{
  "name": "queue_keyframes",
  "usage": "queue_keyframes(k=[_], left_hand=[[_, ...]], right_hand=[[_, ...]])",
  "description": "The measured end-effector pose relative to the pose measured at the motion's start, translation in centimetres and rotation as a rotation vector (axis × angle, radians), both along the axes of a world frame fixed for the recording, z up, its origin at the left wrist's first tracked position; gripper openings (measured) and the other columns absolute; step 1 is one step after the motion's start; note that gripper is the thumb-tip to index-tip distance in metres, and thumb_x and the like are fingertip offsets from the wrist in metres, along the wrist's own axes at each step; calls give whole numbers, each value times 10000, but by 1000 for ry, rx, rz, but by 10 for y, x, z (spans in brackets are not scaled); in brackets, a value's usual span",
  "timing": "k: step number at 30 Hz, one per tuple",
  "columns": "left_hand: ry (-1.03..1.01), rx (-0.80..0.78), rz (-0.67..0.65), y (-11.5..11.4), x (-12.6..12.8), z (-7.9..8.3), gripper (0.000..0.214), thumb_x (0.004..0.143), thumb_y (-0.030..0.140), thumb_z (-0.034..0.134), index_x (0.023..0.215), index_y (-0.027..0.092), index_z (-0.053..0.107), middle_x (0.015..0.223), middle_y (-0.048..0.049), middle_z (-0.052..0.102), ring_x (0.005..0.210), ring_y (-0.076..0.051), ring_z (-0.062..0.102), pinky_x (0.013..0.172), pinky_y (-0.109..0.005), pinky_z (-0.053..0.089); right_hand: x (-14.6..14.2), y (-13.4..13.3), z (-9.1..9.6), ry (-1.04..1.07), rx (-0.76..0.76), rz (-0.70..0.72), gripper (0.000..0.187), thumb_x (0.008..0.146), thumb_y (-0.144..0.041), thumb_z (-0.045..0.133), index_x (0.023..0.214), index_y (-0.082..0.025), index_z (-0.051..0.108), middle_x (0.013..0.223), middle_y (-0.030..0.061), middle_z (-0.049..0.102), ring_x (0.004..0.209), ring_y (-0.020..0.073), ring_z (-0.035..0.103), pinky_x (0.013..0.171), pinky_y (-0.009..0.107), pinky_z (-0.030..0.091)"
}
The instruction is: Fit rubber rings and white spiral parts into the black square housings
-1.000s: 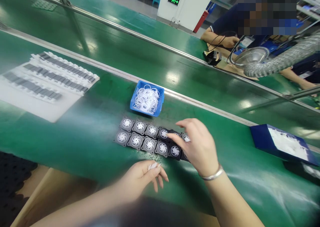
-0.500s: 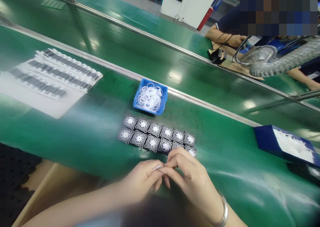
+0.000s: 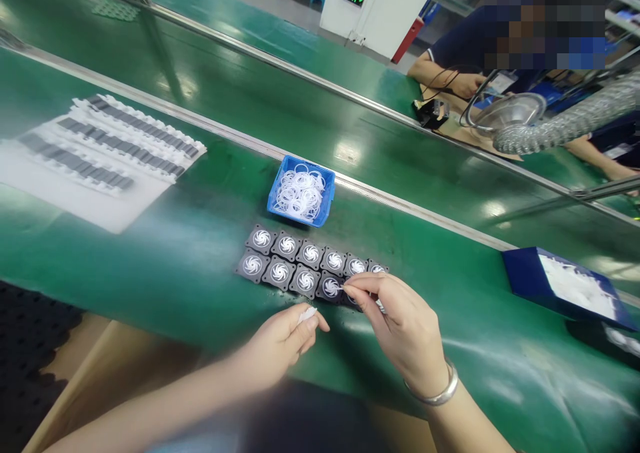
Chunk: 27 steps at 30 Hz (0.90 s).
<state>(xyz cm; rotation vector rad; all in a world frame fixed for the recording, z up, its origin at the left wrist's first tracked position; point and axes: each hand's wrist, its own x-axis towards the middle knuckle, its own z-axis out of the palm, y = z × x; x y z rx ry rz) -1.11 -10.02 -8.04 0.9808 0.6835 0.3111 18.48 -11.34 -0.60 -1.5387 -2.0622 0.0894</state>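
Note:
Two rows of square black housings [image 3: 305,280] lie side by side on the green bench, each with a white swirl-bladed disc in its centre. My right hand [image 3: 400,316] is over the right end of the rows, thumb and forefinger pinched on a small white piece just by a front-row housing; its exact shape is too small to tell. Several housings are partly covered by that hand. Closer to me, my left hand [image 3: 285,333] is closed around some small white pieces [image 3: 307,314] that show between thumb and fingers.
Behind the housings stands a blue bin [image 3: 327,210] of thin white rings. At left lies a white board [image 3: 105,216] with rows of grey and white parts. A dark blue box [image 3: 530,286] of white pieces is at right. Beyond the rail, a co-worker's hand [image 3: 467,84] works near a flexible duct [image 3: 565,123].
My hands were together in front of the housings. Now my right hand has moved apart, forward onto the rows, with a small white piece pinched; the left stays near, still holding white pieces.

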Motion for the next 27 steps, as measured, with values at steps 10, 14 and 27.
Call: queue_keyframes(k=[10,14,27], left_hand=[[-70,-47,-27,0,-3,2,398,968,503,450,925,133,590,765,-6,551,538,-68,342,497,-220,278],[-91,-60,-24,0,-2,1,390,963,494,466,938,125,590,781,-19,567,544,-71,354,496,-221,284],[-115,52,13,4,-3,9,381,978,460,446,937,125,622,772,-37,600,616,-110,523,584,-232,431]], right_hand=[[2,2,1,-9,10,-13,81,919,-137,595,940,-214,607,841,15,713,785,154,693,731,295,554],[0,4,-5,-18,3,11,68,916,-129,599,932,-195,604,835,23,704,774,151,678,722,290,540],[6,-1,17,-46,36,-79,117,892,-207,653,979,-174,582,879,59,625,809,172,597,746,305,482]])
